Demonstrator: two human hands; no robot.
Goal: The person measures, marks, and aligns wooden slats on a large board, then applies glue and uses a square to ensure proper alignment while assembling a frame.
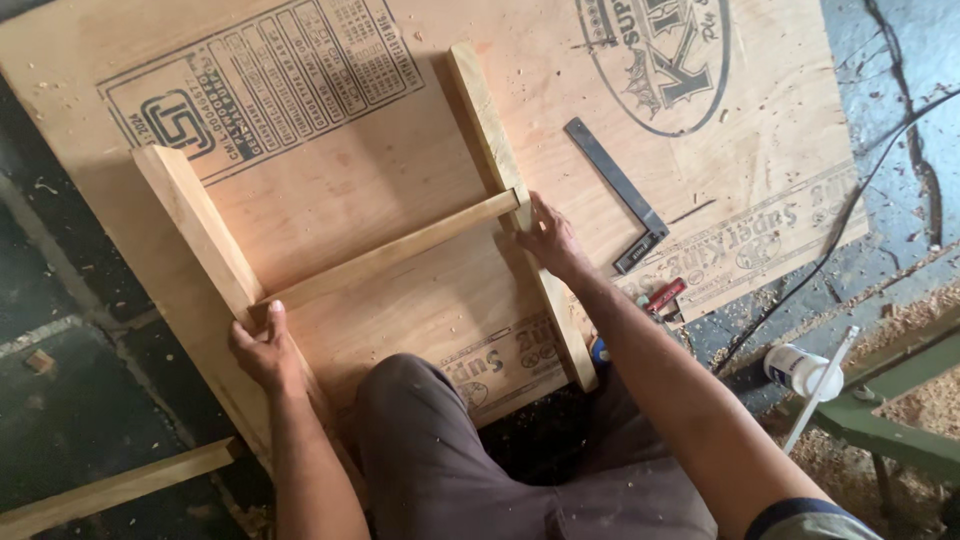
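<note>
Fitting a thin wooden crosspiece (385, 252) between two thicker wooden side rails (195, 225) looks to be the step in hand: the three pieces stand on edge in an H on a plywood sheet (370, 150) printed with dark stamps, which lies on the floor. The left hand (265, 350) grips the near part of the left rail just where the crosspiece meets it, fingers curled round the wood and thumb on top, so it is closed on the rail. The right hand (548, 240) rests with spread fingers on the right rail (505, 175) at the other joint, pressing rather than clasping. A fair judgement is that the joints need squaring and holding firm before any fixing; both ends appear to touch the rails. A metal try square (618, 195) lies apart to the right on the sheet, with a red-handled tool (665, 295) and a white glue bottle (800, 370) nearer the person's knee
</note>
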